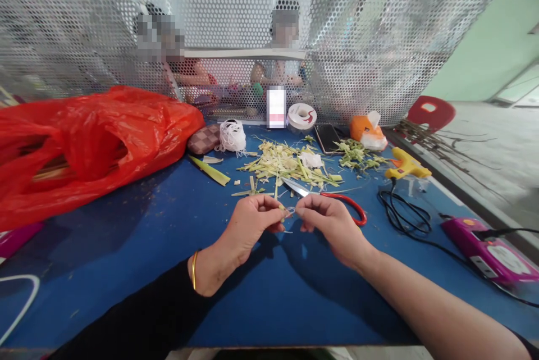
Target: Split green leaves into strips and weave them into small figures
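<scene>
- Red plastic bag (155, 124), well left of the scissors (297, 187): its loose folds could snag the left sleeve if that arm swung wide.
- Scrap pile (269, 160), just beyond the scissors: a dropped small piece might vanish among similar-coloured trimmings.
- Scissors, partly hidden by the right hand (332, 225): a careless knuckle could shove them or meet the blade.
- Left hand (248, 222), nearer than the scissors, pinching a small green piece (282, 220): squeezing hard might crush it.
- Thin strand (290, 210), before the scissors' blade, seemingly pinched by both hands: uneven pulling could snap it.
</scene>
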The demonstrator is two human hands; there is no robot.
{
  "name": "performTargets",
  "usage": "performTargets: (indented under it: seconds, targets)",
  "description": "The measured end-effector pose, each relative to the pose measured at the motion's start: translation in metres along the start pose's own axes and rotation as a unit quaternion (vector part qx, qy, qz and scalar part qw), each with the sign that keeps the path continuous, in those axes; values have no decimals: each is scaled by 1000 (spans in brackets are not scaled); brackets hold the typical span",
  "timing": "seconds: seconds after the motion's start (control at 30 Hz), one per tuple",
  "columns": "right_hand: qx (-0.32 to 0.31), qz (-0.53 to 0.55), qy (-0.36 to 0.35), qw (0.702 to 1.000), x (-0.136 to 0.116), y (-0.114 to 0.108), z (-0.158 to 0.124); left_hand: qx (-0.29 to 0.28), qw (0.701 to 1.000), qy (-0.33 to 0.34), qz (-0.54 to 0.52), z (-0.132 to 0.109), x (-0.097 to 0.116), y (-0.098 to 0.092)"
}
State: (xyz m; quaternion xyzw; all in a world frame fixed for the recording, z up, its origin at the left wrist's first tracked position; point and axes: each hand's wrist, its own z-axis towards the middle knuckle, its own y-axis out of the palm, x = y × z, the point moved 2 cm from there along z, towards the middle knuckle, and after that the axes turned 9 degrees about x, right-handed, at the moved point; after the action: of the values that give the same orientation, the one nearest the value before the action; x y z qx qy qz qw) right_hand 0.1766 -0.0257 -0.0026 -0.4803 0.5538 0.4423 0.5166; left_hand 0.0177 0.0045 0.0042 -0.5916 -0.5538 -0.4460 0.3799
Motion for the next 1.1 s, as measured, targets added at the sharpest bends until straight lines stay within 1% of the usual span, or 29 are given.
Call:
performTargets:
  seconds: [0.13, 0.33, 0.43, 0.57, 0.67, 0.77, 0.87, 0.97, 1.1]
  targets:
    - [-14, 70, 24, 997, -1, 0, -1, 12, 1000, -10, -21, 2, 0, -3]
    - [-42, 179, 13, 983, -7, -1, -3, 43, 998, -18, -51, 5, 2, -9]
    - [-39, 225, 15, 974, -11, -2, -3, 54, 996, -30, -62, 6, 3, -10]
    - [-1, 274, 4, 962, -15, -11, 2, 61, 993, -36, -91, 6, 5, -13]
    - [55, 294, -14, 954, -21, -24, 9, 63, 991, -32, -114, 5, 9, -17]
    - [105, 331, -17, 938, -30, -39, 17, 66, 988, -22, -136, 8, 15, -23]
    - [137, 360, -6, 923, -38, -53, 25, 83, 982, 1, -172, 16, 25, -37]
    - [164, 374, -9, 913, -44, -64, 32, 110, 973, 31, -199, 27, 36, -56]
    - [177, 375, -5, 910, -46, -68, 43, 148, 963, 74, -212, 37, 49, -80]
